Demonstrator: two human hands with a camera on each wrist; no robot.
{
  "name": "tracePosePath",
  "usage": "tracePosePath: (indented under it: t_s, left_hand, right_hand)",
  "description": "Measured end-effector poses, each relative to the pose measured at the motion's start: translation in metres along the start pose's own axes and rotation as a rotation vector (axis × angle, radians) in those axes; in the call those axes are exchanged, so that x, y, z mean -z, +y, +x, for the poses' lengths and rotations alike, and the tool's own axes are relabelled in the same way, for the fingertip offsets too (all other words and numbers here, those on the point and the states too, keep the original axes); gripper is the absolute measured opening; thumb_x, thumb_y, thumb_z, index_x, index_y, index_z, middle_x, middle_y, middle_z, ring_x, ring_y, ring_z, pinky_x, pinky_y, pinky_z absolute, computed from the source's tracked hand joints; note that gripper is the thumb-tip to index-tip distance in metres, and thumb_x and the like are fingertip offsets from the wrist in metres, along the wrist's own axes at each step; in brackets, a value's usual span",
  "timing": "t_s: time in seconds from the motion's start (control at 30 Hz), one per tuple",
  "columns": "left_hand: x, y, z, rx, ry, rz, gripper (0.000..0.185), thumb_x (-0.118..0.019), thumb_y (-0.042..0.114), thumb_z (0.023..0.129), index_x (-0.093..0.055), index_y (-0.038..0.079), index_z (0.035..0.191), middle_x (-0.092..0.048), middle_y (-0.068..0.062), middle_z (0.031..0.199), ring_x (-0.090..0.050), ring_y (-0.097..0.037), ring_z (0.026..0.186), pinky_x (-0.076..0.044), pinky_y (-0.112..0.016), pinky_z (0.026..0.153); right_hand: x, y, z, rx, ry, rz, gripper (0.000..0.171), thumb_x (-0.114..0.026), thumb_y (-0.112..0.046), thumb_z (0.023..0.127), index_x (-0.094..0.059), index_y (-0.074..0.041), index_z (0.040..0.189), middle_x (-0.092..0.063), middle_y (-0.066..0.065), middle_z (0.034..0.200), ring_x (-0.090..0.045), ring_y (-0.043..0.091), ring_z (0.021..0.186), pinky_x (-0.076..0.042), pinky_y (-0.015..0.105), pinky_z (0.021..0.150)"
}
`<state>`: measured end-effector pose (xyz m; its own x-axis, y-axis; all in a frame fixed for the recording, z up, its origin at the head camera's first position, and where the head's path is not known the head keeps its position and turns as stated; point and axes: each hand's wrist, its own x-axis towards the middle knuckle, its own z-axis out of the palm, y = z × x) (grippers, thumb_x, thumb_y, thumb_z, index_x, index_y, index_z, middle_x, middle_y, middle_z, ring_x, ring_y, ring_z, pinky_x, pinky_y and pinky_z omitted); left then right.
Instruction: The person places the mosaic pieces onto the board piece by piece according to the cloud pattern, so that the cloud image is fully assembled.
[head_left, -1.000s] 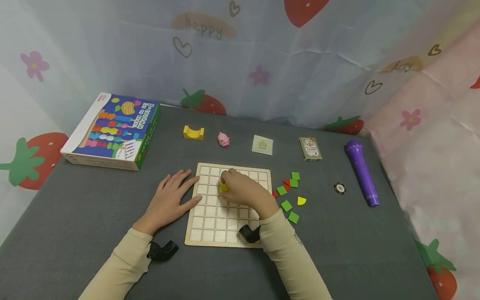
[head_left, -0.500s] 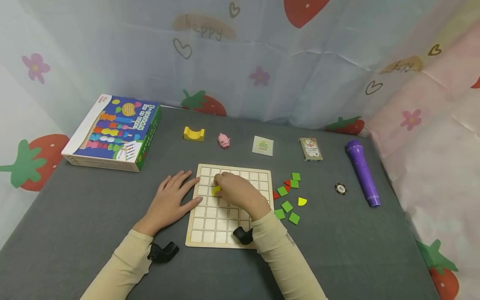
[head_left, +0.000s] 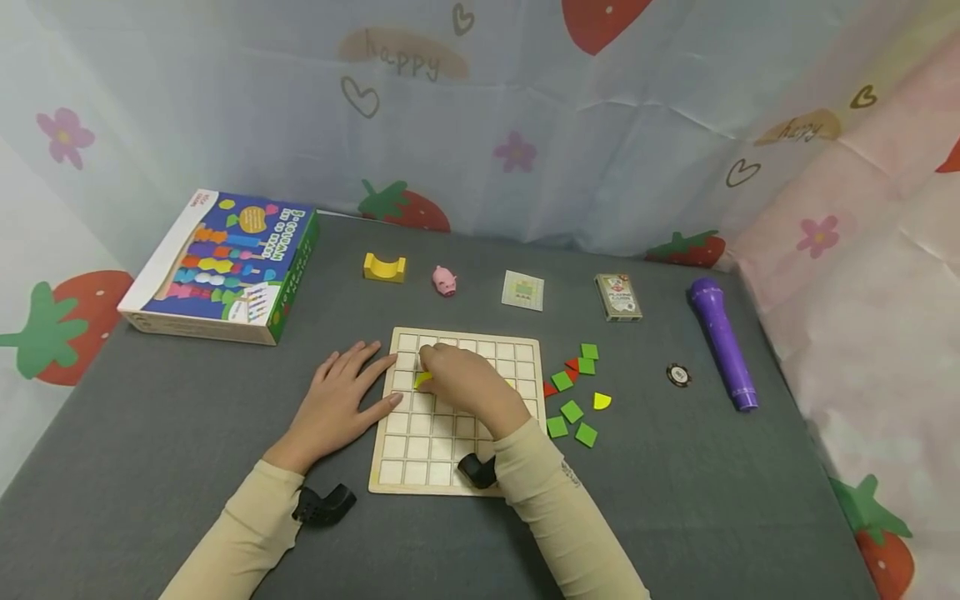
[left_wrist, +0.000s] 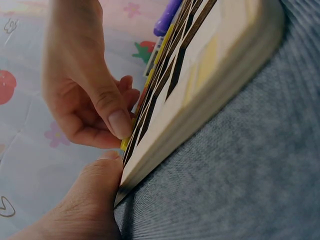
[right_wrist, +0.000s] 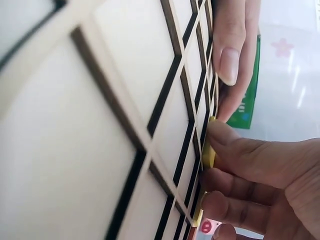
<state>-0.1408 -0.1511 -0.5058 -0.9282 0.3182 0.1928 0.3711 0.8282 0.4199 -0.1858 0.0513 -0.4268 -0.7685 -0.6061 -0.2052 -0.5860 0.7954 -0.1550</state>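
A wooden grid board with square cells lies on the grey table. My right hand is over its upper left part and pinches a small yellow tile with thumb and curled fingers. The yellow tile sits right at the board surface in the right wrist view; the fingers hide part of it. My left hand rests flat with spread fingers, index fingertip and thumb at the board's left edge. Another bit of yellow shows on the board beside my right wrist.
Right of the board lie several green square tiles, red pieces and a yellow quarter-round tile. Behind stand a game box, yellow block, pink pig, card, playing-card box, round chip and purple flashlight.
My right hand has moved left across the board with the yellow tile, toward the left-hand columns. The left hand has stayed in place.
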Motion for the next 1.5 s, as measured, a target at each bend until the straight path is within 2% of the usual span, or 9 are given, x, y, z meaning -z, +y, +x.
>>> tracePosePath:
  t_s: [0.2, 0.43, 0.67, 0.9, 1.0, 1.1, 1.27, 1.37, 1.5]
  left_hand:
    - [0.0, -0.001, 0.001, 0.001, 0.001, 0.0, 0.065, -0.054, 0.055, 0.092, -0.042, 0.022, 0.146, -0.034, -0.011, 0.153, -0.023, -0.033, 0.144, -0.013, -0.057, 0.115]
    - [-0.001, -0.001, 0.001, 0.002, -0.006, -0.003, 0.066, -0.054, 0.056, 0.092, -0.042, 0.022, 0.147, -0.033, -0.011, 0.153, -0.022, -0.033, 0.144, -0.013, -0.057, 0.115]
    - [0.0, 0.0, 0.001, 0.006, -0.016, -0.003, 0.066, -0.054, 0.056, 0.092, -0.042, 0.022, 0.146, -0.033, -0.012, 0.153, -0.022, -0.033, 0.144, -0.013, -0.057, 0.114]
    - [0.0, 0.0, 0.002, 0.011, -0.028, -0.003, 0.066, -0.053, 0.057, 0.092, -0.041, 0.021, 0.147, -0.033, -0.013, 0.153, -0.022, -0.034, 0.144, -0.013, -0.058, 0.114]
    - [0.0, 0.0, 0.001, 0.009, -0.025, -0.009, 0.066, -0.053, 0.057, 0.092, -0.041, 0.021, 0.147, -0.032, -0.013, 0.153, -0.021, -0.034, 0.144, -0.013, -0.058, 0.114]
    - [0.0, -0.001, 0.001, 0.005, -0.014, -0.01, 0.066, -0.053, 0.056, 0.092, -0.041, 0.022, 0.147, -0.032, -0.012, 0.153, -0.022, -0.034, 0.144, -0.013, -0.058, 0.114]
    - [-0.002, -0.002, 0.0, -0.008, -0.008, -0.012, 0.065, -0.054, 0.056, 0.092, -0.041, 0.022, 0.147, -0.032, -0.012, 0.153, -0.022, -0.034, 0.144, -0.014, -0.057, 0.114]
    - [-0.001, -0.001, 0.001, -0.01, -0.005, -0.017, 0.065, -0.054, 0.055, 0.092, -0.042, 0.022, 0.146, -0.033, -0.012, 0.153, -0.023, -0.034, 0.144, -0.014, -0.057, 0.114]
    - [0.0, 0.001, 0.001, -0.008, -0.004, -0.02, 0.065, -0.055, 0.054, 0.092, -0.043, 0.021, 0.146, -0.033, -0.012, 0.153, -0.023, -0.034, 0.143, -0.014, -0.057, 0.114]
  right_hand:
    - [-0.001, -0.004, 0.0, 0.009, -0.003, -0.047, 0.027, -0.063, -0.024, 0.094, -0.061, -0.007, 0.114, -0.065, 0.004, 0.101, -0.064, 0.015, 0.085, -0.054, 0.027, 0.074]
    - [0.001, -0.005, -0.006, -0.008, -0.039, -0.044, 0.033, -0.063, -0.026, 0.094, -0.06, -0.007, 0.121, -0.065, 0.004, 0.106, -0.064, 0.015, 0.089, -0.054, 0.029, 0.077]
    - [0.013, 0.003, -0.019, -0.054, -0.035, 0.047, 0.036, -0.062, -0.025, 0.095, -0.056, -0.011, 0.127, -0.063, 0.004, 0.119, -0.064, 0.018, 0.101, -0.053, 0.033, 0.086]
    - [0.032, 0.047, -0.064, -0.134, 0.059, 0.209, 0.038, -0.063, -0.023, 0.094, -0.055, -0.007, 0.127, -0.062, 0.009, 0.112, -0.061, 0.021, 0.092, -0.052, 0.037, 0.078]
    - [0.035, 0.073, -0.088, -0.209, 0.089, 0.241, 0.041, -0.062, -0.022, 0.095, -0.052, -0.005, 0.131, -0.059, 0.013, 0.116, -0.06, 0.023, 0.093, -0.051, 0.038, 0.077]
    - [0.033, 0.102, -0.108, -0.277, 0.1, 0.253, 0.042, -0.062, -0.02, 0.095, -0.051, -0.002, 0.131, -0.055, 0.017, 0.121, -0.059, 0.028, 0.1, -0.051, 0.042, 0.081]
    - [0.021, 0.142, -0.137, -0.384, 0.065, 0.269, 0.038, -0.064, -0.013, 0.092, -0.054, 0.003, 0.126, -0.053, 0.022, 0.122, -0.056, 0.036, 0.109, -0.048, 0.05, 0.088]
    - [0.012, 0.156, -0.147, -0.399, 0.048, 0.274, 0.035, -0.068, -0.01, 0.088, -0.058, 0.003, 0.12, -0.056, 0.021, 0.112, -0.056, 0.035, 0.101, -0.048, 0.049, 0.084]
    - [0.003, 0.163, -0.15, -0.367, 0.058, 0.289, 0.031, -0.07, -0.008, 0.084, -0.06, 0.003, 0.112, -0.056, 0.015, 0.095, -0.052, 0.028, 0.086, -0.046, 0.046, 0.077]
